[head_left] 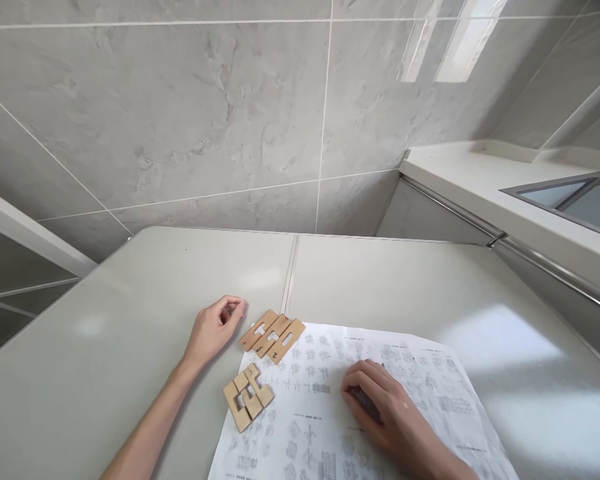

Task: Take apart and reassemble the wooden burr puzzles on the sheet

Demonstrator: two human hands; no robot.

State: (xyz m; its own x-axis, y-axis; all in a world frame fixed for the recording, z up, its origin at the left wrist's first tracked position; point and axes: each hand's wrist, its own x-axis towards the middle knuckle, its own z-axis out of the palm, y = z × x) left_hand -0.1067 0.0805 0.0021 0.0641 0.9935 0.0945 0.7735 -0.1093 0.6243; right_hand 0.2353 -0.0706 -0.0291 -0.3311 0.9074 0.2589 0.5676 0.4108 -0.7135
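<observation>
My left hand rests on the pale table with its fingers loosely curled and nothing in them, just left of three flat notched wooden pieces lying side by side. A second cluster of interlocked wooden puzzle pieces lies nearer to me at the paper's left edge. My right hand lies palm down on a printed instruction sheet full of small diagrams, fingers bent and pressed on the paper, holding nothing that I can see.
The table has a seam down its middle and stands against a grey tiled wall. At the right runs a white counter with a sink set in it.
</observation>
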